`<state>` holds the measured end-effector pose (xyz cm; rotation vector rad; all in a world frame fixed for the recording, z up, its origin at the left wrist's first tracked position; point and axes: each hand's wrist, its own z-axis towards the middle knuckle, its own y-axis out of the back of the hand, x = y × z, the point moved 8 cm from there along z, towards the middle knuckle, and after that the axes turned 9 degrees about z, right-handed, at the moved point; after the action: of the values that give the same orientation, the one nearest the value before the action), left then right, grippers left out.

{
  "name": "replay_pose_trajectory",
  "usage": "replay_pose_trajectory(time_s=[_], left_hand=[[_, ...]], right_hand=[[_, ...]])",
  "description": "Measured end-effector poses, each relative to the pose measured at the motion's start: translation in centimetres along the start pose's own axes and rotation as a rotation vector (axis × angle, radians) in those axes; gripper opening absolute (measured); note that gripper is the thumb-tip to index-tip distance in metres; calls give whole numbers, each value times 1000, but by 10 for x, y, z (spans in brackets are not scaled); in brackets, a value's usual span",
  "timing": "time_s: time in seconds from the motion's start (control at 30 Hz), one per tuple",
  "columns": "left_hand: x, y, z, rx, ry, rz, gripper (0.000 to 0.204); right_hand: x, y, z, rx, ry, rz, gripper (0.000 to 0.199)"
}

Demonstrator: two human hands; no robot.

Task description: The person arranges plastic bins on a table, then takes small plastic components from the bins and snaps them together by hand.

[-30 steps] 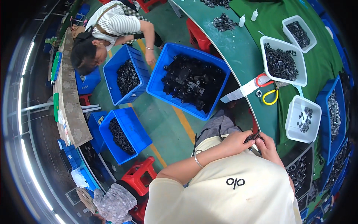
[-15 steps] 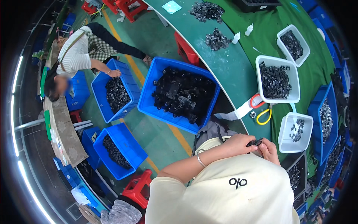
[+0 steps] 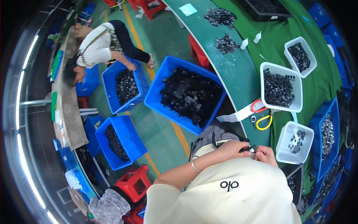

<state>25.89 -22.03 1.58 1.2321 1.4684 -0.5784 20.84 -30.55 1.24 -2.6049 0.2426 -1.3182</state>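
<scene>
Close to the front of my cream shirt, my left hand point(image 3: 234, 150) is closed around a small black plastic part point(image 3: 245, 149). My right hand point(image 3: 264, 154) meets it from the right, thumb and fingertips pinched together beside the part's end. A tiny pale spot shows between the hands; what the right fingertips grip is too small to make out. A white tray point(image 3: 279, 148) with a few small black pieces stands just right of my hands. Yellow-and-red-handled scissors point(image 3: 264, 122) and a small metal ring point(image 3: 253, 118) lie beyond them on the green table point(image 3: 238, 74).
White bins point(image 3: 263, 93) of black parts, two white bottles point(image 3: 244, 44) and loose black piles point(image 3: 226, 44) occupy the table. A large blue crate point(image 3: 156, 98) of black parts stands left. Another person point(image 3: 97, 46) bends over a blue crate point(image 3: 111, 104). Red stools point(image 3: 131, 183) stand behind.
The view has shifted, so most things sit farther right or lower. My right hand has drawn slightly apart from my left. The other person's hand still rests on the crate's rim.
</scene>
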Motion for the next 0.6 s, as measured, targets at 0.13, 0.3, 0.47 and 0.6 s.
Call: replay_pose_trajectory(time_s=[0.13, 0.3, 0.47, 0.6], left_hand=[[-3, -8, -27, -24, 98, 42, 27], [3, 15, -57, -399, 150, -264, 26], [1, 18, -51, -623, 255, -367, 25], [-4, 14, -39, -577, 254, -256, 29]], right_hand=[[-11, -12, -10, 269, -40, 23, 23], [8, 81, -32, -76, 227, 541, 32], [17, -8, 8, 255, 34, 431, 21], [10, -46, 13, 337, 30, 309, 24]])
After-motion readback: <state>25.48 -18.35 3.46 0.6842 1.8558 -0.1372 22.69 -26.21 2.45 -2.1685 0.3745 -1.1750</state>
